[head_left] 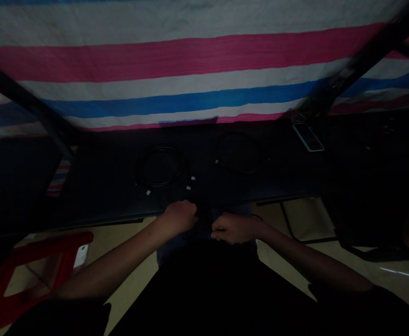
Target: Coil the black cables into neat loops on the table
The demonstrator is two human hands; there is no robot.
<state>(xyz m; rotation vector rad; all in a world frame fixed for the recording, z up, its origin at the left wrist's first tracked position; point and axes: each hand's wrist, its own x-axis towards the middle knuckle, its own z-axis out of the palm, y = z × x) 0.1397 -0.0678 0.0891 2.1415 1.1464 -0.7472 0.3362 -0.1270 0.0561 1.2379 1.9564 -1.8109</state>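
My left hand (181,216) is closed in a fist at the front edge of the dark table. Just across from it my right hand (235,227) is closed in a pinch above my lap. Whatever the fingers of either hand hold is too dark to make out. A thin dark loop (258,217) shows by my right wrist. Beyond my left hand lies a coiled black cable (160,184) with small white ends nearby. A second black cable coil (246,172), with one pale tip, rests farther right.
A phone (308,137) lies at the table's back right. Striped sheeting (190,56) hangs behind the table (95,186), between slanted dark frame bars (52,133). On the floor at left stands a red stool (53,247) with a white object (81,255) on its edge.
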